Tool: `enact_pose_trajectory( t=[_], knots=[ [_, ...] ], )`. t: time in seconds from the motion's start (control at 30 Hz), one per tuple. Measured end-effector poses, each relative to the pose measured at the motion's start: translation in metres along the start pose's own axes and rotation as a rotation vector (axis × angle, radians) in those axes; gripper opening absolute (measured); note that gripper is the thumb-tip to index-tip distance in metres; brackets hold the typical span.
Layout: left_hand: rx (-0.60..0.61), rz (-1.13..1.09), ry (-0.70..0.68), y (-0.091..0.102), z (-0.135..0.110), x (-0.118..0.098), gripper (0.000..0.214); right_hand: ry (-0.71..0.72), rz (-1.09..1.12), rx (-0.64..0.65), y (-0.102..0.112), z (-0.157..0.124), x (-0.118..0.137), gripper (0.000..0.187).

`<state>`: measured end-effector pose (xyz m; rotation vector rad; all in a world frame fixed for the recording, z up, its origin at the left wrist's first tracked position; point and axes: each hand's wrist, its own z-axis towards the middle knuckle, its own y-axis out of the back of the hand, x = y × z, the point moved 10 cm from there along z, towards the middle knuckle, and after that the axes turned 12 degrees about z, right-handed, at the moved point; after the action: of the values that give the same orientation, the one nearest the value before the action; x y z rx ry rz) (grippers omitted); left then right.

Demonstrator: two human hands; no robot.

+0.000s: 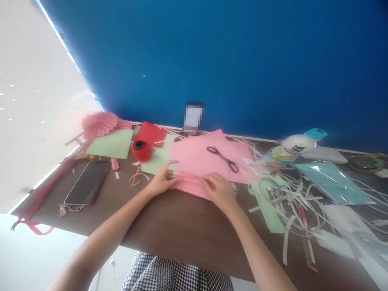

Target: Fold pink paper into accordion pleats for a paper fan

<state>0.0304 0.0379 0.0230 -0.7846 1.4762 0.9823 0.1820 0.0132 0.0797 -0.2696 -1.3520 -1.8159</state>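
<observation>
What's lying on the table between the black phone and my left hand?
Head view: between the phone and the left hand lie a curled paper strip and a small white scrap on the brown table.

Both forearms are bare right up to where they leave the view. The left hand (160, 182) and the right hand (220, 190) are bare too. Lower down, at the near table edge, the lap is covered by a garment in a small black-and-white gingham check (178, 275), and the cloth lies in soft folds.
</observation>
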Motion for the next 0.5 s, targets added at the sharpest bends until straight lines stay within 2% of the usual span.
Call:
enact_pose_trajectory(
  t=[0.17, 0.3, 0.5],
  knots=[
    [-0.033, 0.051, 0.0, 0.002, 0.0, 0.002, 0.06, -0.012, -0.058, 0.05, -0.007, 0.005, 0.007, 0.018],
    [-0.027, 0.09, -0.057, -0.001, -0.002, -0.004, 0.055, 0.029, -0.052, 0.119, -0.02, 0.011, 0.02, 0.018],
    [-0.116, 0.197, -0.128, 0.008, -0.004, -0.013, 0.049, 0.085, -0.1, 0.17, -0.03, 0.017, 0.03, 0.022]
  ],
)
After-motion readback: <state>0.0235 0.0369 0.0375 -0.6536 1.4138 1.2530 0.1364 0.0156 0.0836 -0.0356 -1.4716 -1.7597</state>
